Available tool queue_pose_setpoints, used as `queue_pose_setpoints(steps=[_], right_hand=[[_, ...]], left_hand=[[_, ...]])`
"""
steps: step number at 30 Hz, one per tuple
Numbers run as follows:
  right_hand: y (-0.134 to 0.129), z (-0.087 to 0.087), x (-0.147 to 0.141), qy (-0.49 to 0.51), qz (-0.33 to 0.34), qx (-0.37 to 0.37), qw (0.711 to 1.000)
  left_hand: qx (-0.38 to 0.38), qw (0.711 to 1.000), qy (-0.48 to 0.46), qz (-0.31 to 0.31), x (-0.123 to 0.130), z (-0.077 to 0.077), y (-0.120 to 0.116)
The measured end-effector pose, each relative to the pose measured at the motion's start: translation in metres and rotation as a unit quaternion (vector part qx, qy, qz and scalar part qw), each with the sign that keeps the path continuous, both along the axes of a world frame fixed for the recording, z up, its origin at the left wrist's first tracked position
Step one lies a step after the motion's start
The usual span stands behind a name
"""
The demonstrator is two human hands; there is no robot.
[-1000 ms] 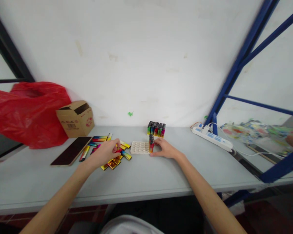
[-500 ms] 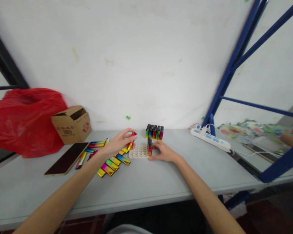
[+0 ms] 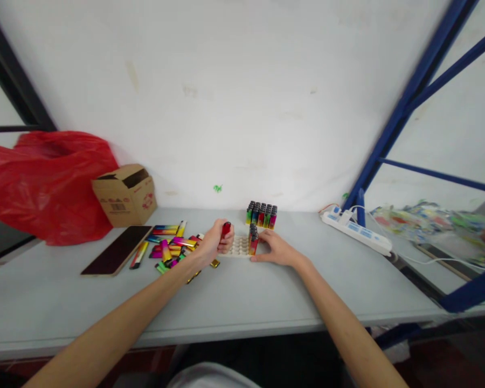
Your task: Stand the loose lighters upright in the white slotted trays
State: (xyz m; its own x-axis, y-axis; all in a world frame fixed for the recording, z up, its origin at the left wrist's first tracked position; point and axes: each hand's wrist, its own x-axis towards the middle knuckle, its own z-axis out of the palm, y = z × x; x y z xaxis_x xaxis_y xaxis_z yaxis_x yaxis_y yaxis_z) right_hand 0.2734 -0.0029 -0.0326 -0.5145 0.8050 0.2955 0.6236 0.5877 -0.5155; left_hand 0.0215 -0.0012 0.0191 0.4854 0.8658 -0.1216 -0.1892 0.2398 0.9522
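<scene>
My left hand (image 3: 216, 241) is closed in a fist around a lighter (image 3: 226, 229); its red upper part and dark top stick out above the fingers. Below and beside that fist lies a white tray (image 3: 239, 247) with rows of round-edged holes. A short row of lighters (image 3: 253, 240) stands upright at the tray's right end. My right hand (image 3: 275, 249) curls around this end, thumb at the front corner and fingers behind the lighters. Loose shiny lighters (image 3: 166, 251) in several colours lie in a pile left of the tray, partly hidden by my left forearm.
A block of upright lighters (image 3: 261, 214) stands behind the tray near the wall. To the left are a phone (image 3: 117, 251), a cardboard box (image 3: 125, 196) and a red plastic bag (image 3: 56, 188). On the right lie a power strip (image 3: 355, 233) and a blue metal frame (image 3: 382, 151).
My left hand has turned from a fingertip hold to a fist around the lighter, which now points up. My right hand stays at the tray's end. The view has shifted slightly.
</scene>
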Motion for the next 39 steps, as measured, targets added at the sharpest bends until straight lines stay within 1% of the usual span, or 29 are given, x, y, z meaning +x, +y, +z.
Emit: queue_pose_setpoints(steps=[5, 8, 13, 17, 20, 23, 24, 27, 29, 31, 34, 39], right_hand=[[-0.002, 0.002, 0.000, 0.002, 0.000, -0.007, 1.000], [-0.002, 0.003, -0.001, 0.002, -0.002, -0.007, 1.000], [-0.002, 0.004, -0.003, -0.019, -0.013, 0.002, 1.000], [-0.002, 0.006, -0.003, -0.023, -0.013, 0.005, 1.000], [-0.002, 0.006, -0.004, -0.028, -0.010, 0.012, 0.999], [-0.001, 0.005, -0.005, -0.033, -0.016, 0.021, 0.999], [0.000, 0.004, -0.006, -0.035, -0.021, 0.025, 0.999], [0.000, 0.003, -0.008, -0.032, -0.032, 0.032, 0.998], [0.000, 0.004, -0.008, -0.026, -0.029, 0.030, 0.999], [-0.001, 0.005, -0.008, -0.019, -0.020, 0.027, 0.999], [-0.002, 0.006, -0.008, -0.010, -0.007, 0.025, 1.000], [-0.001, 0.004, -0.008, -0.008, -0.005, 0.024, 1.000]], left_hand=[[0.020, 0.999, 0.014, 0.038, 0.000, 0.001, -0.002], [0.024, 0.999, 0.019, 0.034, 0.000, 0.000, -0.001], [0.012, 0.999, 0.042, 0.002, 0.003, -0.004, 0.001], [0.026, 0.997, 0.067, 0.019, 0.006, -0.009, 0.003], [0.035, 0.997, 0.069, 0.031, 0.007, -0.012, 0.005], [0.023, 0.998, 0.044, 0.031, 0.007, -0.013, 0.006], [0.030, 0.999, 0.028, 0.032, 0.008, -0.012, 0.006], [0.102, 0.993, -0.002, 0.061, 0.010, -0.012, 0.006], [0.166, 0.982, 0.016, 0.091, 0.012, -0.012, 0.008], [0.228, 0.966, 0.053, 0.107, 0.014, -0.012, 0.013], [0.299, 0.942, 0.110, 0.102, 0.014, -0.014, 0.020], [0.337, 0.921, 0.183, 0.067, 0.009, -0.016, 0.024]])
